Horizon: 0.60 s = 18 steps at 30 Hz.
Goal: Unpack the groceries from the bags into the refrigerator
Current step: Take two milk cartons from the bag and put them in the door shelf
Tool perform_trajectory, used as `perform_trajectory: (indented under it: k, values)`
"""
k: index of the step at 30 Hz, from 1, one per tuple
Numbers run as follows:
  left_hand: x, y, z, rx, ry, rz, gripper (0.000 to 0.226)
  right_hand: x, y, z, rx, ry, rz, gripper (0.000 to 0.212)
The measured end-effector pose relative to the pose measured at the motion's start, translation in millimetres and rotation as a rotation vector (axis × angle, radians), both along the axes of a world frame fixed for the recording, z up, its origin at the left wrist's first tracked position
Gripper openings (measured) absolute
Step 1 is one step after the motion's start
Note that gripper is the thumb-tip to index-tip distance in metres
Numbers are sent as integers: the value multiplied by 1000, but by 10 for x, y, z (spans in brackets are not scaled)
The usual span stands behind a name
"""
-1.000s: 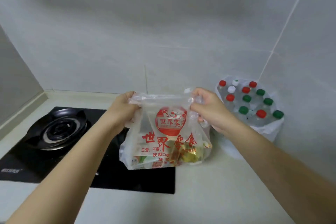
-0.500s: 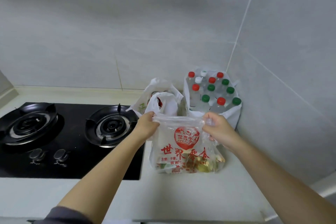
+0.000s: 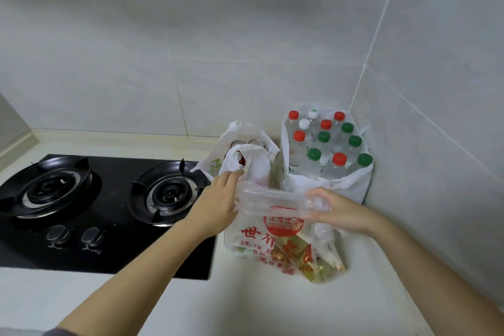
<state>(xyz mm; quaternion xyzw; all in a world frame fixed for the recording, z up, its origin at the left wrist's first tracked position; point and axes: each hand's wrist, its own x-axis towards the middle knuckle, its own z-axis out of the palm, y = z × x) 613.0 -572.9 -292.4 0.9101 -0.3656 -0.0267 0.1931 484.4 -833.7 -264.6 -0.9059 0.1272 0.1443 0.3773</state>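
Reaching forward — right hand (image 3: 338, 210) grips the printed bag (image 3: 259, 237) by its top, left hand (image 3: 218, 202) rests straight-fingered at the rim.

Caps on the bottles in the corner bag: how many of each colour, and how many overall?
Caps in the white corner bag:
Red caps: 5
Green caps: 5
White caps: 2, one with a green mark
Total: 12
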Motion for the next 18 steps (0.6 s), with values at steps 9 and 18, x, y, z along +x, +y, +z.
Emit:
perform_trajectory:
  k: [9,18]
  values:
    - [-174,171,84,162,-813,-605,32,-50,543,104,-437,-484,387,19]
    - [-174,214,-136,389,-756,-624,34,32,419,-327,-810,-27,328,82]
